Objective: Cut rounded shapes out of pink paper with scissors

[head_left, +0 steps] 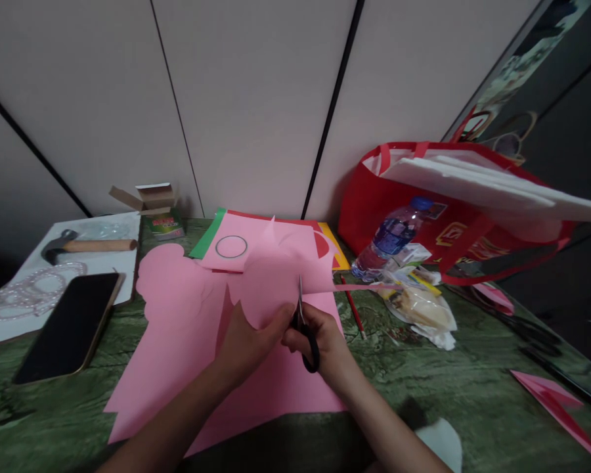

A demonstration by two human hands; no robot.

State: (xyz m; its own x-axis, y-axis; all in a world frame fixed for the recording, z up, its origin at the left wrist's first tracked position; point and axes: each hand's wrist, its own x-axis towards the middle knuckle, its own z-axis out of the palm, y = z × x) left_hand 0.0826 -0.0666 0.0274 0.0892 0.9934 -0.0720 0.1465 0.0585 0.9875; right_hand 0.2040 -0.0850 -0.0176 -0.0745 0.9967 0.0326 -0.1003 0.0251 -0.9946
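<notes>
- The left hand [249,338] grips a pink paper piece [270,282] near its lower edge, the thumb on the near face; the fingers behind are hidden.
- The right hand [322,332] holds scissors [311,348], fingers closed about the black handle; the blades point away from the person and stand at the right part of the piece. How far the blades are parted cannot be told.
- The held piece is raised over large pink sheets [162,368] spread on a green table [389,387].
- A narrow pink strip [357,287] runs rightward from beside the piece towards a clear plastic packet [423,305].
- Behind the hands, a pink sheet bearing a drawn circle [231,247] lies over green, red and yellow sheets.
- A red pencil [353,307] lies just right of the paper.
- To the right, a water bottle [391,238] leans near a red bag [362,203] with white boards [473,182] projecting from it.
- To the left are a phone [71,328], a string of beads [34,289], a hammer [98,246] and an opened small box [163,222].
</notes>
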